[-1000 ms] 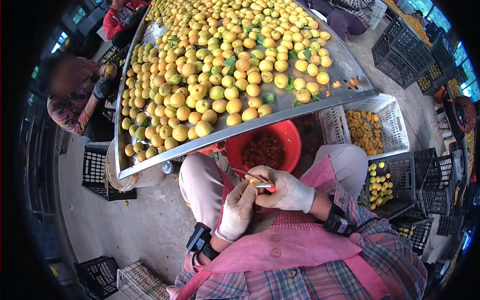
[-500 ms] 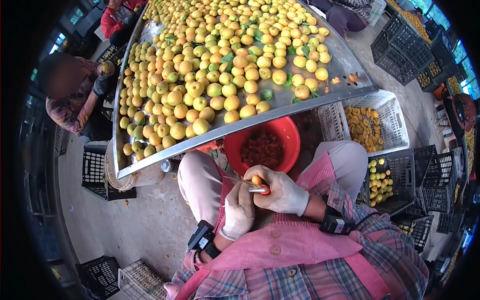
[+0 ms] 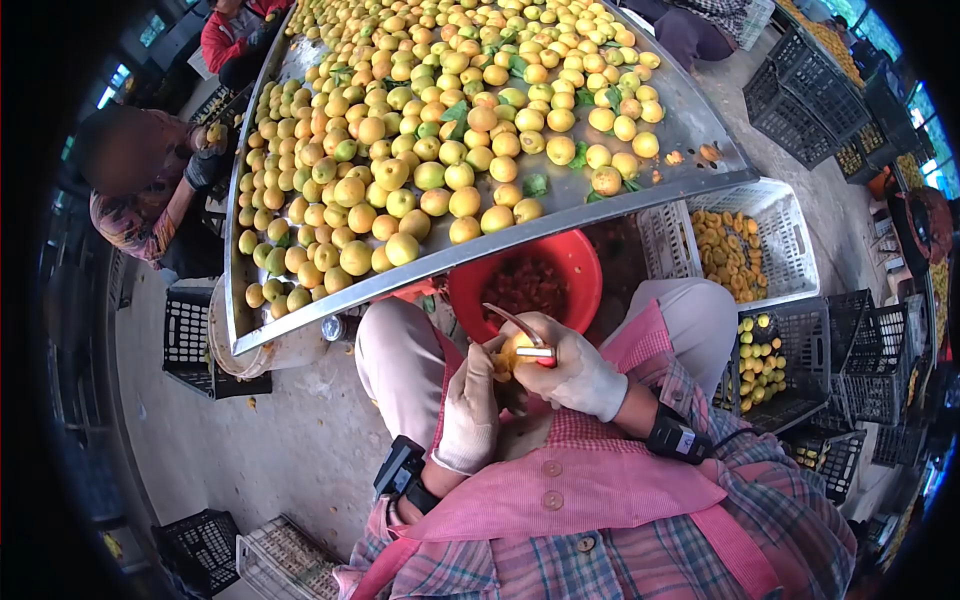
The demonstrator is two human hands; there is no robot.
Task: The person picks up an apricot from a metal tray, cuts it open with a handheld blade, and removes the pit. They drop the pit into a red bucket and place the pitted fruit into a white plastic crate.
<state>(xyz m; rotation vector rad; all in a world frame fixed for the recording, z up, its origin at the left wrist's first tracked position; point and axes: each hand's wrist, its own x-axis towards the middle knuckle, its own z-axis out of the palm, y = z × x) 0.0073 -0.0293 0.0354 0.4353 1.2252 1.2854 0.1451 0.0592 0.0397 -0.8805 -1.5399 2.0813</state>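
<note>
Both my hands wear pale work gloves and meet above my lap. My right hand (image 3: 578,376) is closed round a small knife (image 3: 512,320) with a red and white handle; its curved blade points up and to the left. A yellow apricot (image 3: 516,352) sits between my hands against the knife, apparently cut open, though fingers cover much of it. My left hand (image 3: 470,408) pinches the apricot's left side. Just beyond them stands a red basin (image 3: 582,270) with dark reddish pieces in it.
A metal-edged sorting table (image 3: 690,185) heaped with apricots (image 3: 400,180) spans the front. On the right are a white crate (image 3: 790,235) of halved fruit and a black crate (image 3: 800,385) with whole ones. A co-worker (image 3: 150,200) sits at the left; more crates (image 3: 205,550) lie lower left.
My right hand has turned, swinging the knife blade from nearly level to pointing upward. The hands have parted slightly, and more of the apricot shows between them.
</note>
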